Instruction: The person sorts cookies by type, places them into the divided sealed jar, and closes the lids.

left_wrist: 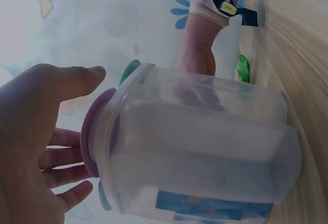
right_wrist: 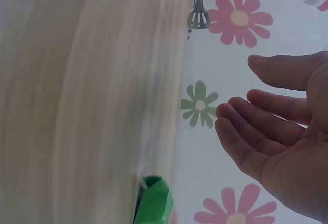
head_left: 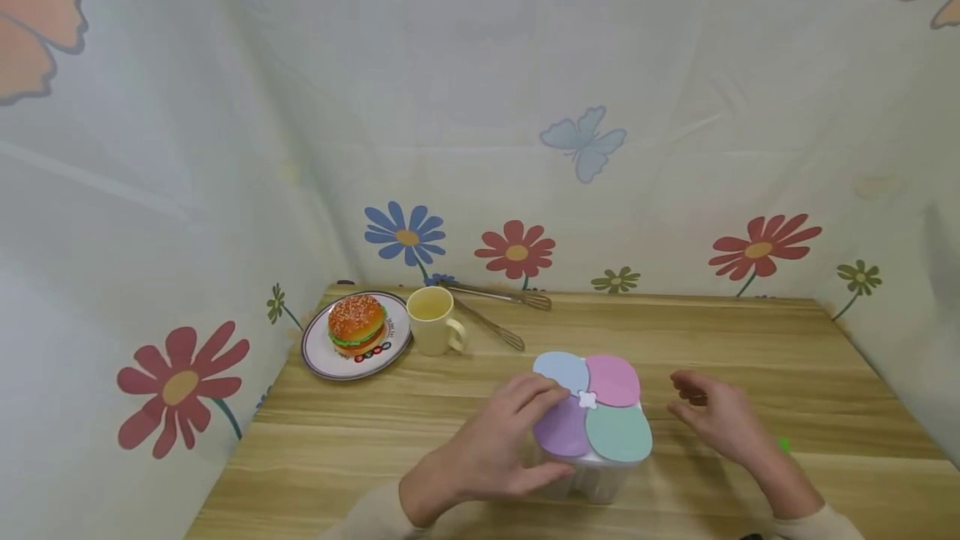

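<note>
A clear plastic container (left_wrist: pixel 205 142) stands on the table, its lid made of four petal flaps in blue, pink, purple and green. My left hand (head_left: pixel 498 440) is at the lid's left side, fingers over the purple flap (head_left: pixel 561 427) and thumb along the near edge. In the left wrist view the fingertips are partly hidden behind that purple flap. To the right of the container, apart from it, my right hand (head_left: pixel 723 419) hovers with loosely bent fingers and nothing in it. Beside the right forearm lies a small green object (right_wrist: pixel 155 203), its kind unclear.
At the back left a plate (head_left: pixel 318 348) bears a toy-like hamburger (head_left: pixel 357 323). Next to it stands a yellow mug (head_left: pixel 432 327). Two metal utensils, one a whisk (head_left: pixel 502 332), lie behind the mug. A flower-printed curtain (head_left: pixel 480 90) borders the wooden table (head_left: pixel 450 390).
</note>
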{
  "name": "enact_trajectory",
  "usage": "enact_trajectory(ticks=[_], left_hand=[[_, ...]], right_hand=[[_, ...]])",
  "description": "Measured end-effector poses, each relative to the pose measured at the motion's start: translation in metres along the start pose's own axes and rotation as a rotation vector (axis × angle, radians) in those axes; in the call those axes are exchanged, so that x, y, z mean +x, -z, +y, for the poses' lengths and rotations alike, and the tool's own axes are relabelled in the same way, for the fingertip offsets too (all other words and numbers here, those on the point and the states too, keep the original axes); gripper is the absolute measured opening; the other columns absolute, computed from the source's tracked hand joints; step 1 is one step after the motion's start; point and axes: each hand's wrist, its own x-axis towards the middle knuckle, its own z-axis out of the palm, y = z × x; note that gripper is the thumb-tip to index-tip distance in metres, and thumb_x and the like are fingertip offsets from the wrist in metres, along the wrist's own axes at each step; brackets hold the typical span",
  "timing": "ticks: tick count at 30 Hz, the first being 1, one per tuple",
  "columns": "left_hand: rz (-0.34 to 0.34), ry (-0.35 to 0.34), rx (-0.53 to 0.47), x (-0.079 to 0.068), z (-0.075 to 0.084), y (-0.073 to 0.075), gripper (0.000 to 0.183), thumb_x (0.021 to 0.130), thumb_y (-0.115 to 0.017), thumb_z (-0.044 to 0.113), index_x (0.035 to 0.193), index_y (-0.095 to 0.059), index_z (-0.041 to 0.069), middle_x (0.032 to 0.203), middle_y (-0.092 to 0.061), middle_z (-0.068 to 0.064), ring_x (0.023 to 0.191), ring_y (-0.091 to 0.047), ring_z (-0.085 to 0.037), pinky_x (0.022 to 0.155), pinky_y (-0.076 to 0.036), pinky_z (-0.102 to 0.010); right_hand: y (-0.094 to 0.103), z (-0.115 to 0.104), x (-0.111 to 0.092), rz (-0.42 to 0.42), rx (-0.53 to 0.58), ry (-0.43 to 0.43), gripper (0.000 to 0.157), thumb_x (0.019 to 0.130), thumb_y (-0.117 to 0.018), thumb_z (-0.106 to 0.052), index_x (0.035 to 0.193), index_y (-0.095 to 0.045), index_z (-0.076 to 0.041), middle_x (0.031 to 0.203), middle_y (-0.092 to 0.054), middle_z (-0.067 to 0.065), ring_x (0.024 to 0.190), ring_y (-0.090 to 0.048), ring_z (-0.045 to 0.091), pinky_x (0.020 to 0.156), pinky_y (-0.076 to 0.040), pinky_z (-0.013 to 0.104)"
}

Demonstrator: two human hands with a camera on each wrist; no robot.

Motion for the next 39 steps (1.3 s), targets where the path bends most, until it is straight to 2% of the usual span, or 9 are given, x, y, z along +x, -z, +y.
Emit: enact_trajectory(ticks=[7,11,18,23,26,29,33,36,39], left_hand=[[-0.008,-0.087,0.034,0.015,0.007,-0.006,0.067,0.079,-0.075,0.05,0.128,-0.056,0.009,0.124,-0.057,0.001,0.119,-0.051,-0.012,0.107,-0.041,-0.021],[-0.024,-0.131,0.081,0.022,0.011,-0.012,0.067,0.079,-0.073,0.052,0.128,-0.056,0.009,0.123,-0.057,0.001,0.117,-0.053,-0.011,0.106,-0.041,-0.019],[-0.122,-0.145,0.158,0.03,0.02,-0.015,0.065,0.083,-0.068,0.054,0.13,-0.056,0.01,0.126,-0.057,0.002,0.119,-0.052,-0.012,0.11,-0.038,-0.021],[-0.157,-0.121,0.158,0.035,0.026,-0.017,0.055,0.083,-0.069,0.051,0.123,-0.061,0.014,0.121,-0.058,0.004,0.115,-0.053,-0.011,0.104,-0.042,-0.021],[-0.148,-0.122,0.167,0.038,0.027,-0.019,0.049,0.083,-0.071,0.049,0.117,-0.064,0.015,0.117,-0.059,0.005,0.109,-0.054,-0.01,0.097,-0.045,-0.02],[-0.129,-0.125,0.173,0.039,0.028,-0.02,0.045,0.083,-0.072,0.047,0.113,-0.066,0.015,0.114,-0.06,0.005,0.104,-0.055,-0.01,0.09,-0.047,-0.019],[-0.112,-0.119,0.189,0.04,0.029,-0.023,0.039,0.084,-0.071,0.046,0.109,-0.067,0.015,0.111,-0.061,0.005,0.101,-0.055,-0.01,0.086,-0.048,-0.018],[-0.106,-0.112,0.216,0.041,0.03,-0.026,0.036,0.085,-0.07,0.046,0.106,-0.068,0.017,0.108,-0.061,0.007,0.099,-0.055,-0.009,0.085,-0.048,-0.017],[-0.095,-0.117,0.228,0.042,0.03,-0.027,0.034,0.085,-0.07,0.045,0.103,-0.069,0.016,0.106,-0.062,0.007,0.098,-0.056,-0.008,0.086,-0.048,-0.016]], right_hand=[[0.003,0.012,-0.004,0.011,-0.016,-0.023,0.039,0.08,-0.076,-0.006,0.113,-0.061,0.011,0.1,-0.068,0.026,0.086,-0.068,0.036,0.074,-0.059,0.047],[0.007,0.019,-0.005,-0.004,-0.061,-0.046,0.041,0.081,-0.076,-0.008,0.114,-0.06,0.011,0.102,-0.067,0.029,0.088,-0.067,0.039,0.074,-0.058,0.051],[0.016,0.029,-0.008,-0.052,-0.146,-0.089,0.048,0.082,-0.075,-0.016,0.115,-0.058,0.014,0.109,-0.064,0.034,0.097,-0.063,0.048,0.08,-0.053,0.059],[0.021,0.035,-0.012,-0.076,-0.208,-0.116,0.049,0.081,-0.075,-0.019,0.112,-0.059,0.016,0.108,-0.064,0.034,0.099,-0.061,0.051,0.082,-0.052,0.06],[0.023,0.037,-0.013,-0.113,-0.232,-0.141,0.048,0.081,-0.073,-0.019,0.11,-0.058,0.016,0.102,-0.065,0.034,0.091,-0.064,0.048,0.076,-0.054,0.058],[0.025,0.04,-0.014,-0.175,-0.245,-0.181,0.049,0.08,-0.074,-0.019,0.11,-0.058,0.016,0.097,-0.066,0.031,0.082,-0.065,0.039,0.071,-0.055,0.054],[0.025,0.043,-0.015,-0.247,-0.255,-0.214,0.054,0.077,-0.077,-0.02,0.112,-0.058,0.016,0.095,-0.066,0.026,0.075,-0.058,0.026,0.066,-0.052,0.046],[0.025,0.045,-0.015,-0.259,-0.259,-0.21,0.053,0.077,-0.078,-0.021,0.11,-0.06,0.015,0.092,-0.067,0.021,0.072,-0.055,0.022,0.061,-0.048,0.039],[0.026,0.047,-0.016,-0.243,-0.259,-0.185,0.051,0.076,-0.079,-0.024,0.106,-0.062,0.014,0.088,-0.067,0.017,0.07,-0.055,0.021,0.059,-0.047,0.036]])
